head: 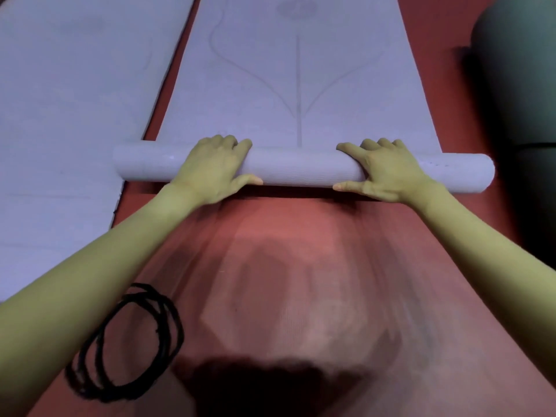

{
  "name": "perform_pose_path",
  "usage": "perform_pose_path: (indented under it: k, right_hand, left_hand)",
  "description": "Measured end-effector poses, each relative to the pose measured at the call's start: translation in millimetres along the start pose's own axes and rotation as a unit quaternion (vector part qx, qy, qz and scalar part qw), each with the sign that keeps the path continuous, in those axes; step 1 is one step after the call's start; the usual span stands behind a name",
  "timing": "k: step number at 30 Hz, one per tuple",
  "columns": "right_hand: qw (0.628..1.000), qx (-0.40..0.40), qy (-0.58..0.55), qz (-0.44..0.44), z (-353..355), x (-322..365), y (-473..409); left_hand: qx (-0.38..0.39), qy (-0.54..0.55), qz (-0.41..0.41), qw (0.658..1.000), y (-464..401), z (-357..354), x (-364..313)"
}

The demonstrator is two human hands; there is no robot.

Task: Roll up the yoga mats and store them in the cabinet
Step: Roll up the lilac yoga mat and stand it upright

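Lavender yoga mat [298,85] lies lengthwise on the red floor [301,281] ahead of you, its near end already wound into a tight roll [294,170] that sits crosswise under both your hands. Your left hand [213,173] and right hand [385,173] each drape over the roll, fingers curled over the far side and thumbs tucked along the near side, so both are wrapped on it, set well apart and roughly evenly either side of the printed centre line. By my reading you are early in the rolling step: most of the mat is still flat. The next push should go straight forward with equal pressure from both hands, or the roll will cone and its ends will drift; the left end already overhangs toward the second flat mat [75,115] lying just beside. A black looped cord [126,341] waits by your left forearm, likely for tying. Dark rolled mats [517,85] stand at right. No cabinet is in view.
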State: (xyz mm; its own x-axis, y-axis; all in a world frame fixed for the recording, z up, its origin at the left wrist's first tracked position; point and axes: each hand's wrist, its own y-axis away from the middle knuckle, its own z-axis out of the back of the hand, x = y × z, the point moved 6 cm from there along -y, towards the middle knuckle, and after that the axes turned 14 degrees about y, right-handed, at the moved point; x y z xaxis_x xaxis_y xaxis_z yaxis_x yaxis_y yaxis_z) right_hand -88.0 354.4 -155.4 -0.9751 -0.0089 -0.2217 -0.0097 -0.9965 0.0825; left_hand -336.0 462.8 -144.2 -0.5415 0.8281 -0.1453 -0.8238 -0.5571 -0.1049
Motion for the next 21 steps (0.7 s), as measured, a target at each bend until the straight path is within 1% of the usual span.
perform_pose_path:
  k: [2,6,9,12,18,21]
  right_hand:
    - [1.0,0.009,-0.012,0.003,-1.3,9.4,24.4]
    - [0.997,0.065,-0.028,0.025,-9.1,34.7,78.6]
    - [0.992,0.103,-0.059,0.042,-11.0,52.6,118.0]
    - [0.986,0.134,-0.082,0.058,-15.0,67.3,145.3]
    - [0.973,0.181,-0.121,0.078,-29.4,77.0,148.9]
    - [0.958,0.222,-0.163,0.081,-26.9,74.0,139.3]
  left_hand:
    - [-0.001,0.009,0.003,1.0,21.0,4.2,-14.2]
    - [0.047,0.045,0.026,0.998,74.1,-11.9,-41.6]
    - [0.052,0.07,0.025,0.996,114.8,-17.1,-62.9]
    - [0.038,0.099,0.024,0.994,147.0,-17.0,-78.6]
    - [0.068,0.158,0.082,0.982,164.2,-29.9,-83.6]
    - [0.046,0.181,0.063,0.98,162.6,-27.1,-86.2]
